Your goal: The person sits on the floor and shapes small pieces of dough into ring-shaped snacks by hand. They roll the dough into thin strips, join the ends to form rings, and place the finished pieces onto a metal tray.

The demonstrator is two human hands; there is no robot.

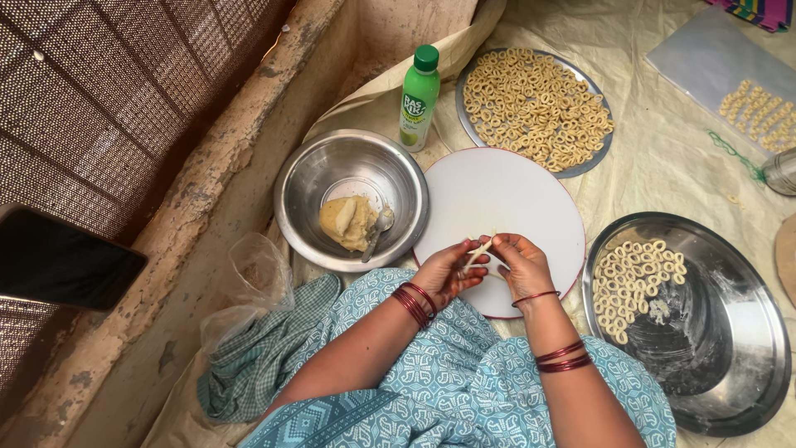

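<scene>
Presently I judge the shaping step in hand: left hand [445,274] and right hand [521,264] each pinch in their grip a thin dough strip [479,253] over the white round board [497,199]. Next calls for joining its ends into a ring. Dough bowl [303,207] at nine o'clock, ring tray [730,332] at three.

Shiny steel bowl [351,199], matt soft dough strip [478,253], smooth white board [506,199], glossy plastic bottle [419,98].

Pale dough strip [478,253], white round board [506,195], green bottle [419,98], teal patterned dress [464,390], dark-red bangles [413,304]
</scene>
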